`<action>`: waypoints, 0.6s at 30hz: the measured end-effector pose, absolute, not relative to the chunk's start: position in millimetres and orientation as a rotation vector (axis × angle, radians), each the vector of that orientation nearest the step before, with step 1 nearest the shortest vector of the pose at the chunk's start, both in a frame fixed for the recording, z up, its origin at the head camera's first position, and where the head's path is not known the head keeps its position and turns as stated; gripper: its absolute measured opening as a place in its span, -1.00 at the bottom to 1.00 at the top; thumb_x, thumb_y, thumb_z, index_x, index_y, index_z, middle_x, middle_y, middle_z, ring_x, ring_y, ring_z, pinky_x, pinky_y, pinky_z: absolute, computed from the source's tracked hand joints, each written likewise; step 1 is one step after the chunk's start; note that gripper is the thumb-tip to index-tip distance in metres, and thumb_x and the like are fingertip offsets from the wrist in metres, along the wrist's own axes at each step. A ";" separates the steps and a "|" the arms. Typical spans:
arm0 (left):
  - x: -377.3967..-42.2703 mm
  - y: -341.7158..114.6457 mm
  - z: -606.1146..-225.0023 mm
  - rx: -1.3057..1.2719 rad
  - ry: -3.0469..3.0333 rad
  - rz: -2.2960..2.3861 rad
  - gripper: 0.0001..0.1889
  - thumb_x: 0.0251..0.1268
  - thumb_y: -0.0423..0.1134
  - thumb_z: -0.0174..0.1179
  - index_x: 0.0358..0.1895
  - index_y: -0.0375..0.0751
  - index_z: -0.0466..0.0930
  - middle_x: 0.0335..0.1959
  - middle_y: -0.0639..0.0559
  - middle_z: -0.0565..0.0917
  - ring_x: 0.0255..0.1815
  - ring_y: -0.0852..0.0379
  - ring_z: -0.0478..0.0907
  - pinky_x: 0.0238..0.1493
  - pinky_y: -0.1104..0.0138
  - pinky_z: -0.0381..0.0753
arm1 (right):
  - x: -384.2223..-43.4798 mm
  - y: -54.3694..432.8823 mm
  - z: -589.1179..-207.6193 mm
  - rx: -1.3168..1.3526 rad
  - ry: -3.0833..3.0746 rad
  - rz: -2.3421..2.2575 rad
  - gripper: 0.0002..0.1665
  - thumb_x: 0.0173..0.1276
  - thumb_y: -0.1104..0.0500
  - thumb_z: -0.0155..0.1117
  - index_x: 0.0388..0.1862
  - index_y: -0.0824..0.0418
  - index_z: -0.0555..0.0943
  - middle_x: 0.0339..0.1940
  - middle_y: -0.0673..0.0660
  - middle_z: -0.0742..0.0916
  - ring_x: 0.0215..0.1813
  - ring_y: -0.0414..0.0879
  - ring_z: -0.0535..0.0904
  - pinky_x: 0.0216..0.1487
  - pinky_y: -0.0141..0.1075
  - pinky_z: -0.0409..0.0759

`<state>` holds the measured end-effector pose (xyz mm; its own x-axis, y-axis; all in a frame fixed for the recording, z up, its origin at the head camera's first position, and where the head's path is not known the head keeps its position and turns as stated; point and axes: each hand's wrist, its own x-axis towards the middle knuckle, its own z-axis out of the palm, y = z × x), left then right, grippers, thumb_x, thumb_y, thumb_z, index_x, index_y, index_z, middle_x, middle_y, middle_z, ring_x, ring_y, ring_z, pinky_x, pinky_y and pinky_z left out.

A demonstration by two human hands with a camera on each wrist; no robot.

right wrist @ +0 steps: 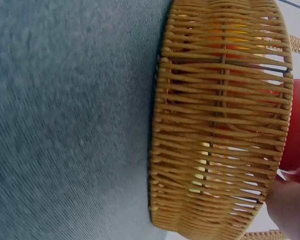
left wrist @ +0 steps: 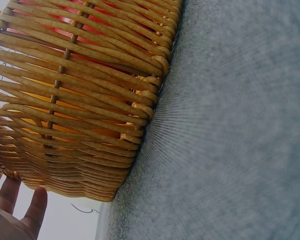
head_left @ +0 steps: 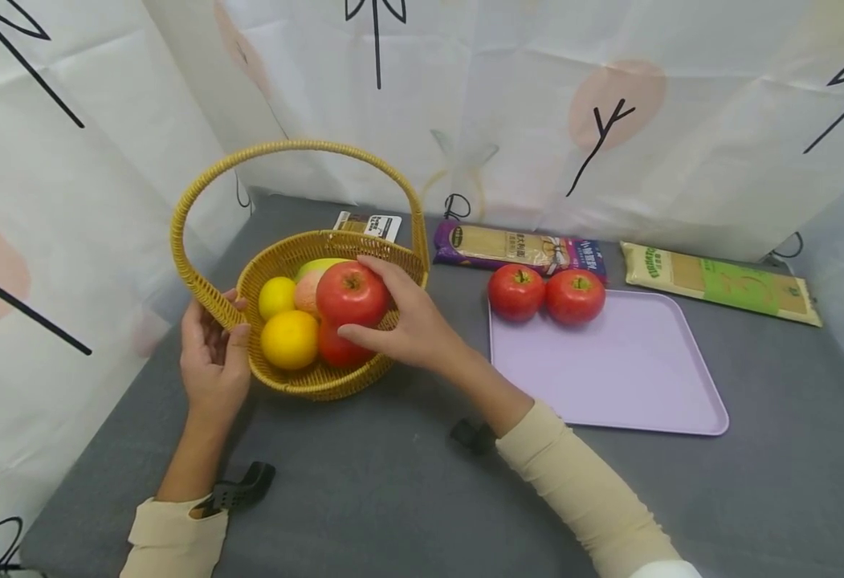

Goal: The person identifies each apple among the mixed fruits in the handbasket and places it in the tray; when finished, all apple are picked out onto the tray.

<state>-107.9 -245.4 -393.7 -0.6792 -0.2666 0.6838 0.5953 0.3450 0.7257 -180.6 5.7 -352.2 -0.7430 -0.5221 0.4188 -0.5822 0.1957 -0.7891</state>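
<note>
A yellow wicker basket (head_left: 320, 391) with a tall arched handle stands at the left of the table. My left hand (head_left: 214, 361) holds its left side where the handle meets the rim; in the left wrist view, fingertips (left wrist: 36, 207) show beside the weave. Above the basket's right part, my right hand (head_left: 414, 321) grips a red apple (head_left: 352, 294) between thumb and fingers. Under that apple lies another red apple (head_left: 342, 349). Beside them are two yellow round fruits, the nearer one (head_left: 290, 340) larger, a pinkish fruit (head_left: 308, 291) and a partly hidden green one (head_left: 318, 266).
Right of the basket lies a lilac tray (head_left: 609, 377), with two red apples (head_left: 516, 292) at its back left corner. Behind are a purple noodle packet (head_left: 494, 243), a green-labelled packet (head_left: 725, 277) and a smaller packet (head_left: 367, 225) behind the basket. A patterned curtain (head_left: 508, 104) hangs along the back.
</note>
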 end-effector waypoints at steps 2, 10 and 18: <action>-107.1 -244.0 -392.9 -0.285 -1.851 -1.427 -0.37 0.34 -0.70 0.02 0.47 -0.40 0.19 0.19 -0.53 0.45 0.16 -0.08 0.53 0.17 0.36 0.48 | -178.9 5.0 -353.5 1.109 -2.362 1.671 -0.04 0.14 0.09 0.58 0.46 0.18 0.32 0.31 0.06 0.52 0.21 -0.17 0.48 0.17 -0.28 0.55; -103.2 -240.2 -387.7 -0.287 -1.838 -1.454 -0.39 0.36 -0.68 0.01 0.47 -0.43 0.18 0.19 -0.55 0.43 0.17 -0.08 0.52 0.16 0.37 0.47 | -172.7 2.2 -355.8 1.178 -2.261 1.728 -0.04 0.08 0.14 0.62 0.42 0.22 0.34 0.28 0.08 0.52 0.23 -0.15 0.44 0.19 -0.28 0.54; -104.4 -241.5 -389.6 -0.297 -1.832 -1.449 -0.40 0.36 -0.68 0.01 0.46 -0.41 0.20 0.18 -0.54 0.44 0.17 -0.08 0.52 0.18 0.35 0.47 | -169.8 5.3 -356.6 1.160 -2.233 1.718 -0.05 0.06 0.14 0.63 0.41 0.23 0.37 0.27 0.07 0.53 0.23 -0.13 0.45 0.20 -0.25 0.53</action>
<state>-104.4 -241.5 -389.6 -0.6786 -0.2683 0.6838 0.6037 0.3267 0.7272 -169.8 5.3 -356.6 -0.7064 -0.5035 0.4975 -0.6101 0.0766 -0.7886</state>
